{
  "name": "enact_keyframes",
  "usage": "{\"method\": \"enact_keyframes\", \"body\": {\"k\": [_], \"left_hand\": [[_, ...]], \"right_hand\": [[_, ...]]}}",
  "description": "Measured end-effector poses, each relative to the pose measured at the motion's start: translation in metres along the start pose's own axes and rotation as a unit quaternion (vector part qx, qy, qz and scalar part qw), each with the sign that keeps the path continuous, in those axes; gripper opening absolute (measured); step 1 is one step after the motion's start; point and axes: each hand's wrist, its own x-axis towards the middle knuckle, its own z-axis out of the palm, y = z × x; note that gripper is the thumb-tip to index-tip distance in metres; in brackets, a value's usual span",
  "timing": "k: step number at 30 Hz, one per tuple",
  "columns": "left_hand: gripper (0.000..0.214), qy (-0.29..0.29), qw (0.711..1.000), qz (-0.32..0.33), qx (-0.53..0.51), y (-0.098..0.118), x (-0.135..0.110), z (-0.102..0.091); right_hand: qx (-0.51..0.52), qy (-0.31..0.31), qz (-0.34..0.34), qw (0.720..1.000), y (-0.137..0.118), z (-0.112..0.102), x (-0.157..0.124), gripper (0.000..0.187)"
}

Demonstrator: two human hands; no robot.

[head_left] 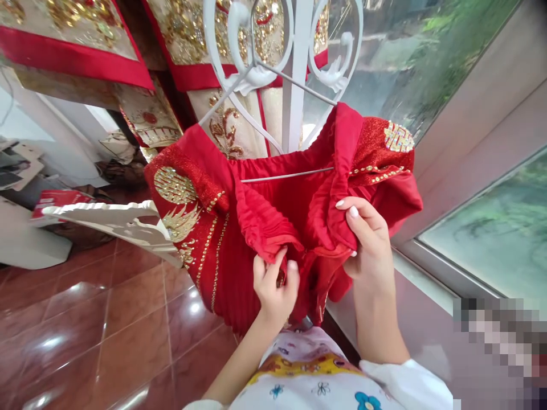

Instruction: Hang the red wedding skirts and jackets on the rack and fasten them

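A red dress [213,228] with gold beading and sequin patches hangs by its shoulders on a wire hanger [290,174]. Its front opening is spread, so the red inside shows. My left hand [277,287] has its fingers closed on the left edge of the opening, low down; the fingertips are partly hidden by the cloth. Higher on the right edge, my right hand [365,236] pinches the gathered red fabric between thumb and fingers.
A white scrollwork metal stand [294,74] bears the hanger. Behind it hang cream and gold garments with red borders [192,74]. A window frame [431,250] runs close on the right. Glossy reddish tiles [128,319] cover the floor, and a white carved panel [119,225] juts in at left.
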Motion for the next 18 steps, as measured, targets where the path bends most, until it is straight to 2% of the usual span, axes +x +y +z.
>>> {"method": "enact_keyframes", "body": {"k": [2, 3, 5, 7, 9, 11, 12, 13, 14, 16, 18], "left_hand": [[0.042, -0.031, 0.999, -0.019, -0.001, 0.006, 0.005, 0.009], [0.042, -0.043, 0.999, -0.028, 0.001, 0.008, 0.007, 0.014], [0.024, -0.047, 0.998, -0.044, 0.007, 0.01, 0.012, 0.021], [0.013, -0.042, 0.997, -0.058, 0.008, 0.008, 0.013, 0.024], [0.01, -0.035, 0.997, -0.076, 0.004, 0.005, 0.013, 0.025], [0.007, -0.022, 0.995, -0.094, -0.006, 0.002, 0.01, 0.024], [0.007, -0.013, 0.995, -0.101, -0.012, 0.001, 0.009, 0.024], [0.008, -0.004, 0.994, -0.105, -0.018, 0.001, 0.007, 0.023], [0.009, 0.001, 0.994, -0.106, -0.022, 0.001, 0.007, 0.023], [0.011, 0.006, 0.995, -0.102, -0.023, 0.002, 0.006, 0.023], [0.014, 0.01, 0.995, -0.1, -0.016, 0.003, 0.006, 0.024]], "right_hand": [[-0.015, -0.014, -0.01, 1.0, 0.002, 0.001, 0.004, 0.009], [-0.031, -0.02, -0.013, 0.999, 0.003, 0.0, 0.006, 0.01], [-0.089, -0.027, -0.023, 0.995, 0.004, -0.001, 0.009, 0.015], [-0.199, -0.015, -0.06, 0.978, 0.002, -0.001, 0.007, 0.02], [-0.336, 0.054, -0.144, 0.929, 0.001, 0.0, -0.002, 0.022], [-0.44, 0.156, -0.237, 0.852, 0.004, 0.004, -0.018, 0.018], [-0.473, 0.179, -0.258, 0.823, 0.008, 0.006, -0.027, 0.013], [-0.499, 0.172, -0.255, 0.81, 0.014, 0.009, -0.036, 0.009], [-0.521, 0.14, -0.227, 0.811, 0.02, 0.012, -0.044, 0.01], [-0.558, 0.058, -0.128, 0.818, 0.034, 0.017, -0.055, 0.019], [-0.573, 0.035, -0.047, 0.817, 0.046, 0.019, -0.059, 0.026]]}}
